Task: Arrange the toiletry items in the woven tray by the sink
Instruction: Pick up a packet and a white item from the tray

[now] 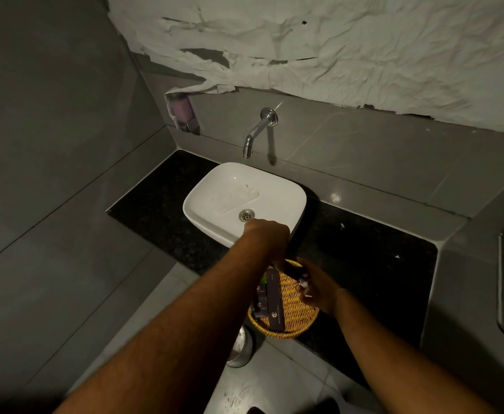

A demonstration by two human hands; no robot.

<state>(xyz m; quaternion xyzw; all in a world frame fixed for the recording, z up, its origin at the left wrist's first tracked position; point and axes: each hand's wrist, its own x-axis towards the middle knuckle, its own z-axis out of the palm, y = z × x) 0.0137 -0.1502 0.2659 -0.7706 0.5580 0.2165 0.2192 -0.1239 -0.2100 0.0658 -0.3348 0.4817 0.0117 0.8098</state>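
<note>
A round woven tray [300,312] sits at the front edge of the black counter [364,264], just right of the white sink [238,192]. In it lie a long dark box [275,303], smaller dark boxes [261,304] and a green item [263,281]. My left hand [270,236] reaches over the tray's far rim, fingers curled down around a dark item [289,268]. My right hand [318,289] hovers over the tray's right side, fingertips pinching a small pale item [304,283] next to that dark item. Whether the two are one thing is unclear.
A chrome wall tap [255,132] hangs over the sink. A soap dispenser [182,112] is on the wall at the left. A metal bin [240,345] stands on the floor under the counter. Crumpled white paper [334,49] covers the wall above.
</note>
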